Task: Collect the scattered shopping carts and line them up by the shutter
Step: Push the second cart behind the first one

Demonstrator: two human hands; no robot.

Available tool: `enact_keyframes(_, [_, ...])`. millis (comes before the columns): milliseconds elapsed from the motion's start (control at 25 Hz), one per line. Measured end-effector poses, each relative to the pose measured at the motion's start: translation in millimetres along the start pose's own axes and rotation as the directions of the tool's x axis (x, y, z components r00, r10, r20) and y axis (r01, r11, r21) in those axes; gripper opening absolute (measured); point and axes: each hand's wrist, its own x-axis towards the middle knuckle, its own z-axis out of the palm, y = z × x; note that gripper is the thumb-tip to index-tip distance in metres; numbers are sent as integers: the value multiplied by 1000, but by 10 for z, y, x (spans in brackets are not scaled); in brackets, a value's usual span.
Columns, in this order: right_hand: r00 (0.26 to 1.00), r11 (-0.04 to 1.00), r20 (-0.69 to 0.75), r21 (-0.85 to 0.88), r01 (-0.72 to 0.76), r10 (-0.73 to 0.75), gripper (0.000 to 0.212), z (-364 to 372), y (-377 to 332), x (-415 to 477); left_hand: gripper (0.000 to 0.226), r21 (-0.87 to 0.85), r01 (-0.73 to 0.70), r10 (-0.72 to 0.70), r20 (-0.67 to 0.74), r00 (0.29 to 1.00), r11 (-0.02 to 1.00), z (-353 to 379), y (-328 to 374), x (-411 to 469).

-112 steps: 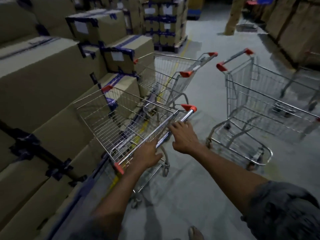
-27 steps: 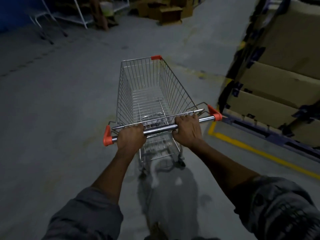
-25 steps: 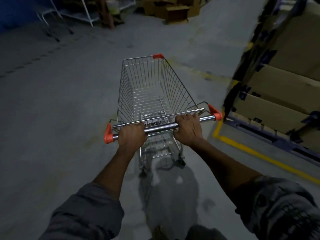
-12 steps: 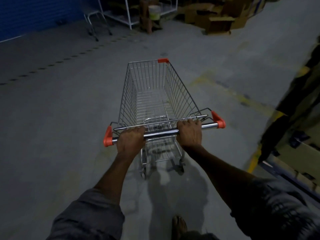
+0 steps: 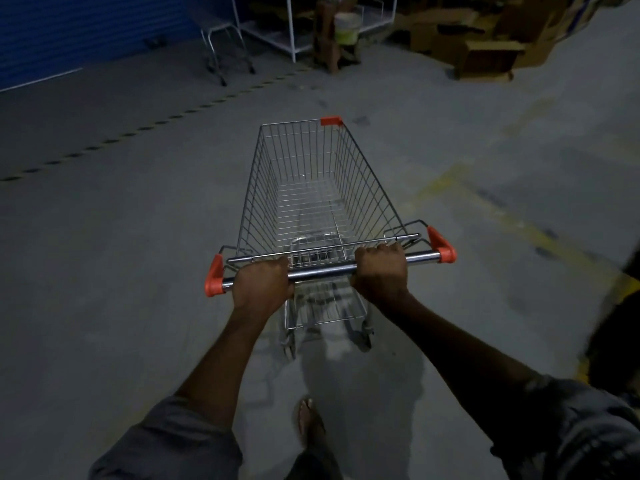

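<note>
An empty wire shopping cart (image 5: 311, 188) with orange corner caps stands on the concrete floor straight in front of me. Its chrome handle bar (image 5: 322, 270) runs across the middle of the view. My left hand (image 5: 263, 285) grips the bar near its left end and my right hand (image 5: 381, 271) grips it right of centre. The blue shutter (image 5: 69, 32) fills the far left corner. A second cart (image 5: 225, 50) stands beside it, only its lower frame and legs showing.
A white metal rack (image 5: 294, 26) and a pale bucket (image 5: 346, 27) stand at the back. Brown cardboard boxes (image 5: 485, 46) are piled at the far right. A dashed line and faded yellow lines cross the floor. A dark stack edge (image 5: 620, 306) is at the right.
I have pushed the cart away from the stacked boxes and turned left. The boxes slid out of view on the right; the blue shutter and rack came closer.
</note>
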Motion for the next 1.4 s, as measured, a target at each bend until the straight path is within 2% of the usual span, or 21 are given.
enact_keyframes(40, [997, 1000, 82, -4, -5, 6, 6, 44, -23, 342, 23, -8, 22, -21, 48, 999, 1000, 48, -144, 292])
enact_keyframes(120, [996, 999, 84, 36, 26, -29, 12, 94, -90, 889, 20, -17, 55, -52, 131, 990, 998, 141, -384, 792])
enact_keyframes(160, [993, 999, 112, -7, 31, -30, 12, 107, -100, 1179, 24, -17, 58, -55, 168, 984, 998, 179, -492, 1066])
enact_keyframes(240, [946, 998, 324, -68, 4, 18, 12, 181, -108, 1760, 32, -50, 71, -55, 271, 961, 996, 281, -707, 1596])
enact_keyframes(360, [883, 998, 470, -64, 16, 16, 18, 273, -125, 2540, 36, -154, 115, -21, 508, 861, 981, 392, -1034, 2388])
enact_keyframes(440, [859, 999, 511, -41, 22, 2, 24, 408, -87, 3088, 33, -215, 135, 40, 654, 755, 967, 474, -1250, 2949])
enact_keyframes(520, [845, 1000, 534, -6, 28, -21, 28, 569, -38, 3605, 25, -277, 186, 81, 731, 677, 943, 602, -1416, 3478])
enact_keyframes(600, [845, 998, 532, 13, 60, -58, 23, 726, -10, 4139, 21, -312, 267, 83, 776, 625, 912, 749, -1566, 3988])
enact_keyframes(680, [880, 997, 469, 18, 78, -77, 19, 927, 59, 4700, 18, -318, 300, 78, 793, 604, 900, 896, -1703, 4537])
enact_keyframes(760, [918, 994, 381, 23, 107, -107, 14, 1192, 149, 5191, 18, -312, 325, 51, 787, 614, 893, 1020, -1839, 4978])
enact_keyframes(800, [948, 988, 281, 30, 149, -151, 10, 1364, 180, 5418, 19, -299, 312, 36, 772, 635, 902, 1071, -1907, 5179])
enact_keyframes(880, [961, 957, -15, 81, 278, -278, 10, 1734, 246, 5862, 16, -246, 258, -17, 691, 722, 934, 1202, -2048, 5564])
enact_keyframes(960, [932, 907, -180, 232, 352, -316, 15, 2047, 320, 6356, 27, -164, 259, -127, 558, 820, 952, 1368, -2186, 5867])
enact_keyframes(1080, [918, 889, -238, 261, 375, -317, 22, 2301, 273, 7051, 29, -94, 256, -197, 408, 891, 962, 1666, -2430, 6405])
enact_keyframes(1160, [911, 864, -233, 304, 401, -341, 26, 2427, 193, 7600, 26, -57, 255, -218, 359, 907, 965, 1834, -2633, 6801])
enact_keyframes(1320, [873, 852, -328, 266, 451, -361, 31, 2708, -60, 8676, 25, 20, 242, -238, 278, 931, 970, 2233, -3214, 7682])
enact_keyframes(1400, [903, 877, -266, 257, 405, -339, 27, 2886, -219, 9242, 24, 24, 248, -246, 259, 934, 968, 2446, -3540, 8109])
